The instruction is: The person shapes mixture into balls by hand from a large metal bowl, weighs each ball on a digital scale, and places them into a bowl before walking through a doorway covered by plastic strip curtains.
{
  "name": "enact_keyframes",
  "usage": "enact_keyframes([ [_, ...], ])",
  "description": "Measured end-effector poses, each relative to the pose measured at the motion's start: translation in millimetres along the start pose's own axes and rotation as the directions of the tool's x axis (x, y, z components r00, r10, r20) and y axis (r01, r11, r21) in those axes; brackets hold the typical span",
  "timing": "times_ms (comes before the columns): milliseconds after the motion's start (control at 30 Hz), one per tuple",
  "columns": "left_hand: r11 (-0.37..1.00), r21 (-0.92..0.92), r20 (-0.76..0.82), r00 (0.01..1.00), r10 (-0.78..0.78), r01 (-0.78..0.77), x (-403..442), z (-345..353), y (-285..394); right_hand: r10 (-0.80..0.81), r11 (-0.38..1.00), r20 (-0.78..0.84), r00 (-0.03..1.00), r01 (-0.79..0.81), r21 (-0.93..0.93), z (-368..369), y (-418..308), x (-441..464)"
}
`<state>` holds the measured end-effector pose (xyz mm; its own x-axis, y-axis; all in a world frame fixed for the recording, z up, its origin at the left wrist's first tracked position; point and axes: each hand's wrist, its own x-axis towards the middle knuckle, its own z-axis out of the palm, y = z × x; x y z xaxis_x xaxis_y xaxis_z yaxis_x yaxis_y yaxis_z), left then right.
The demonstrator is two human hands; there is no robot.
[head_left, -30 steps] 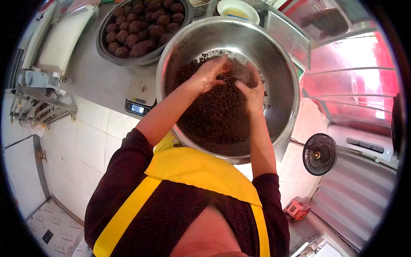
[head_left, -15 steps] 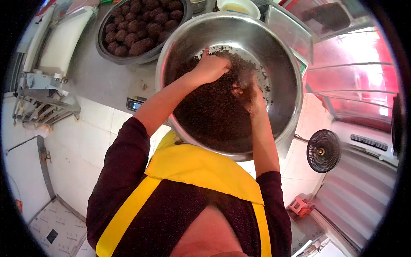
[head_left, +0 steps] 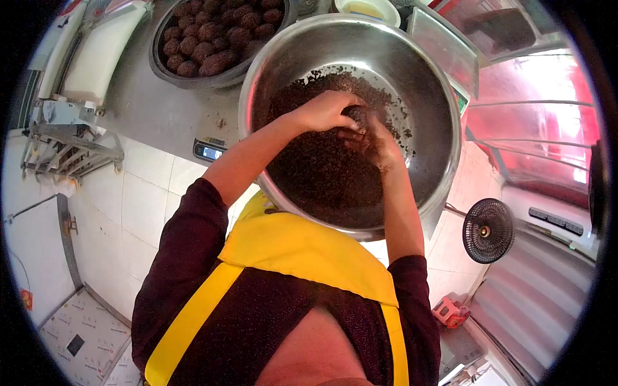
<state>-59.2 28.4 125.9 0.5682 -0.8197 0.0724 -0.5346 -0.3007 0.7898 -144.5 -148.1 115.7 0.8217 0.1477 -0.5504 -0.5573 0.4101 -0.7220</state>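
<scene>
A wide steel bowl holds loose dark crumbs, with more flecks stuck to its inner wall. Over the crumbs, my left hand curls its fingers around the top of a dark crumb-coated ball. My right hand, smeared with dark crumbs, cups the same ball from the right and below. The two hands meet around it, and much of the ball is hidden by fingers.
Left of the bowl stands a dark tub full of crumb-coated balls. A small digital display sits at the table edge. Behind the bowl is a white dish; a black fan stands at the right.
My hands were apart, the right one blurred over the crumbs. They have come together around the dark ball, my left hand moving right and slightly down.
</scene>
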Motion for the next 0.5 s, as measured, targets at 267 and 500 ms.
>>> enact_keyframes([
  [267, 0.995, 0.065, 0.052, 0.996, 0.072, -0.075, -6, -2, 6, 0.017, 0.993, -0.019, 1.000, -0.019, -0.118, -14, 3, 11],
  [500, 0.994, 0.103, 0.097, 0.994, -0.050, 0.040, -13, -11, 12, 0.054, 0.978, 0.029, 0.998, -0.047, -0.202, -2, -1, 5],
])
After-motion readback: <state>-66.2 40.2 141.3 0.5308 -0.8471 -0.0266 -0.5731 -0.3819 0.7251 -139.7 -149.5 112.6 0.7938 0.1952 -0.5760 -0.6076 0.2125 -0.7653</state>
